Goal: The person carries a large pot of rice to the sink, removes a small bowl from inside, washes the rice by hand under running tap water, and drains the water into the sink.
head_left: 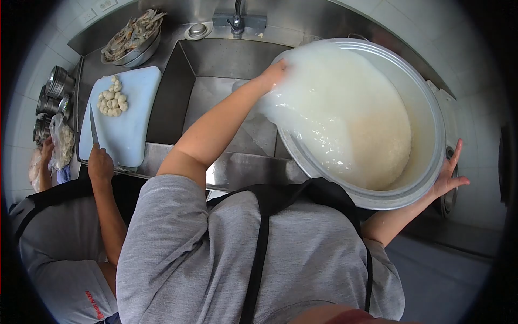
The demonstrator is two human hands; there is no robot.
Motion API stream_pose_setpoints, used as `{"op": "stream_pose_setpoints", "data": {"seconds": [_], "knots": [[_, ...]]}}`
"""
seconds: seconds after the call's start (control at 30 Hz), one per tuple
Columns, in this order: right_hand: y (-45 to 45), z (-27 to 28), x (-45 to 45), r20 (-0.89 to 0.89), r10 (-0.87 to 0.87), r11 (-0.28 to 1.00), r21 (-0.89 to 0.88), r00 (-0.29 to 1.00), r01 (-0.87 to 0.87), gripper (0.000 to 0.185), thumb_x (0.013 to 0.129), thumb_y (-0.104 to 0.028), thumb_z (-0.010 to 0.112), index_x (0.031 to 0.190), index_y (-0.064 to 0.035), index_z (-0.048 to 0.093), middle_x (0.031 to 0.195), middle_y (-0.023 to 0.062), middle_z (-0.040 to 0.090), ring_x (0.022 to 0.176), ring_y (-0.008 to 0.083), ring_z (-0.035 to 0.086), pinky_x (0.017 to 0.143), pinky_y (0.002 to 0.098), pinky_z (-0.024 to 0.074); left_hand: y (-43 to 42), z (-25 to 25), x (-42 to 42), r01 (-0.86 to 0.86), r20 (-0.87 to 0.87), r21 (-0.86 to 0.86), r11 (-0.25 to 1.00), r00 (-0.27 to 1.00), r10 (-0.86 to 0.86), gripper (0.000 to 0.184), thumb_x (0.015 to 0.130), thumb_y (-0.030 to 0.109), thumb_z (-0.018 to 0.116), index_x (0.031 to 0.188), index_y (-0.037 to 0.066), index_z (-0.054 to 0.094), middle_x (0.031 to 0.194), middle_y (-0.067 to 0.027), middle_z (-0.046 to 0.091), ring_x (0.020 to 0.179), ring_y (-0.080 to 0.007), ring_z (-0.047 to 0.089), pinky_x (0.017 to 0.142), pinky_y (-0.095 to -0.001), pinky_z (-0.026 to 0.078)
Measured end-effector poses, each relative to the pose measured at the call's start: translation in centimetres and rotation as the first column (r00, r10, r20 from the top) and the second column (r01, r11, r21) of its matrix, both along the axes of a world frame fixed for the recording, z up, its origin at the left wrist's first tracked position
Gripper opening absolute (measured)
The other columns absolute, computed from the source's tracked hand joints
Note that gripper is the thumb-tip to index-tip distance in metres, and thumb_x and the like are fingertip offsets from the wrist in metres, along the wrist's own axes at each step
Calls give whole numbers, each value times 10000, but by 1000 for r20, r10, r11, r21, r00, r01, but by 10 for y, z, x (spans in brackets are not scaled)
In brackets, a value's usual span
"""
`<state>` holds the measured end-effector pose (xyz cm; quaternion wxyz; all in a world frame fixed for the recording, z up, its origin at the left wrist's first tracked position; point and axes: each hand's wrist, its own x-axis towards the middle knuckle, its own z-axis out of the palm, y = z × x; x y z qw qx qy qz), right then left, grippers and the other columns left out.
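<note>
A large aluminium pot (434,121) is tilted over the sink's right side, with pale grains that look like rice (386,140) inside. Cloudy white water (318,81) pours over its left rim. My left hand (274,75) is at that rim where the water runs over; its fingers are hidden by the flow. Against the pot's lower right outer side rests my right hand (451,175), fingers spread outward and the forearm under the pot.
A metal sink (229,116) has a faucet (236,24) behind it. To the left, a co-worker's hand (100,164) holds a knife (93,127) over a white cutting board (143,102) with peeled garlic-like pieces (112,100). A bowl of shrimp (135,38) stands behind; metal containers (59,81) hang beside.
</note>
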<state>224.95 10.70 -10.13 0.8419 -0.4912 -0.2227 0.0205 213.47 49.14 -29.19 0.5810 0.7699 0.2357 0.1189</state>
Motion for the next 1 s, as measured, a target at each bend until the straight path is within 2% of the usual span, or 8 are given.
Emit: {"op": "stream_pose_setpoints", "data": {"seconds": [0.07, 0.23, 0.47, 0.57, 0.63, 0.77, 0.93, 1.0], "knots": [[-1, 0, 1, 11, 4, 1000, 3, 1000, -4, 1029, 592, -772, 506, 1348, -113, 272, 1297, 306, 307, 1199, 392, 338, 970, 547, 302, -1, -4, 1, -27, 21, -107, 994, 999, 29, 371, 890, 265, 479, 1134, -14, 498, 1044, -136, 586, 913, -198, 567, 799, -316, 455], [-2, 1, 7, 14, 72, 997, 36, 997, -73, 1031, 592, -744, 544, 1346, -97, 270, 1308, 301, 291, 1193, 390, 348, 968, 534, 316, -1, -1, -4, -23, 14, 57, 998, 1000, 22, 377, 883, 257, 485, 1150, -10, 482, 1064, -135, 576, 940, -210, 558, 807, -312, 449], [7, 6, -1, 7, 37, 998, 51, 999, -37, 1045, 588, -733, 561, 1348, -83, 260, 1316, 286, 290, 1206, 376, 334, 986, 522, 300, -7, -5, -6, -37, 68, 64, 997, 997, 33, 411, 886, 249, 477, 1208, -2, 433, 1097, -120, 565, 967, -217, 551, 827, -313, 440], [5, 5, 3, 21, 79, 995, 51, 997, -80, 1039, 593, -726, 565, 1345, -75, 267, 1318, 283, 290, 1210, 370, 328, 994, 516, 288, -8, -17, -3, -276, 374, 424, 863, 921, 111, 449, 892, 239, 465, 1253, -12, 374, 1095, -141, 561, 982, -216, 548, 832, -311, 440], [7, 7, 4, 26, 79, 996, 42, 997, -80, 1034, 597, -728, 558, 1343, -70, 274, 1315, 282, 300, 1207, 366, 335, 996, 508, 288, -4, -11, -9, -18, 188, 102, 995, 982, -2, 466, 902, 220, 447, 1279, -25, 325, 1094, -161, 557, 977, -218, 553, 816, -313, 456], [9, 10, 6, 43, 77, 997, 23, 996, -78, 1043, 590, -737, 553, 1341, -67, 277, 1303, 290, 315, 1202, 367, 343, 997, 505, 288, 9, -30, -3, -38, 76, 3, 999, 996, 37, 473, 864, 258, 478, 1225, -38, 403, 1103, -169, 567, 944, -277, 575, 823, -343, 443], [11, 13, 11, 59, 98, 995, -21, 993, -97, 1051, 591, -753, 533, 1343, -66, 271, 1262, 299, 368, 1176, 366, 384, 987, 500, 306, -2, -19, -13, -69, 46, -388, 919, 995, 94, 431, 884, 264, 450, 1189, -39, 445, 1053, -142, 580, 903, -209, 583, 770, -325, 472], [12, 13, 10, 62, 101, 995, -32, 993, -99, 1052, 593, -755, 529, 1343, -66, 269, 1253, 300, 379, 1168, 366, 394, 981, 498, 315, 1, -23, -15, -11, 107, -283, 959, 993, 43, 414, 895, 256, 425, 1190, -34, 444, 1054, -141, 576, 911, -206, 580, 776, -323, 475]]}}
